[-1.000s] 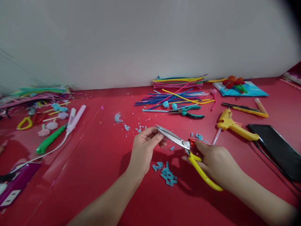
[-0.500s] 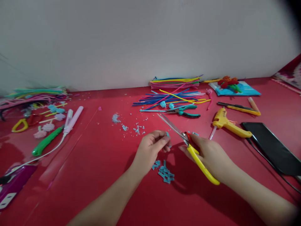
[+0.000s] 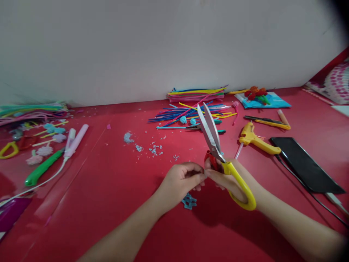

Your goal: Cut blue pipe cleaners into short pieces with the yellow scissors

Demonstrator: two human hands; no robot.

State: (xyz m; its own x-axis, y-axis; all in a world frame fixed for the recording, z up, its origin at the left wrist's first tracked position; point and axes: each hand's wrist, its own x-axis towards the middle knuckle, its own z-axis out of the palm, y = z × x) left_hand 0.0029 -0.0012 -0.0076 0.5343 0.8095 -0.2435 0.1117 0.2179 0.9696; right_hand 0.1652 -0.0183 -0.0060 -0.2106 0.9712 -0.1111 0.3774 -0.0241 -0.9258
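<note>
My left hand (image 3: 181,185) is closed in a pinch, its fingertips meeting those of my right hand; what they pinch is too small to make out. Scissors (image 3: 211,134) with a yellow and a red handle hang on my right hand (image 3: 231,180), blades upward and slightly apart. Light blue cut pieces (image 3: 189,201) lie on the red table (image 3: 114,203) just below my left hand, partly covered by it. Beyond my hands are small pale blue scraps (image 3: 156,150) and pliers (image 3: 195,127), which the scissor blades partly hide.
Behind lie coloured pipe cleaners (image 3: 196,95). To the right are a yellow glue gun (image 3: 257,140), a black phone (image 3: 305,163) and a cutter (image 3: 268,122). At left are a green-handled tool (image 3: 43,168), a pink iron (image 3: 76,142) and more pipe cleaners (image 3: 32,111).
My right hand has turned the scissors so the blades point up, and has moved in to meet my left hand. The blue piece earlier seen in my left fingers is now hidden. The view has shifted slightly right.
</note>
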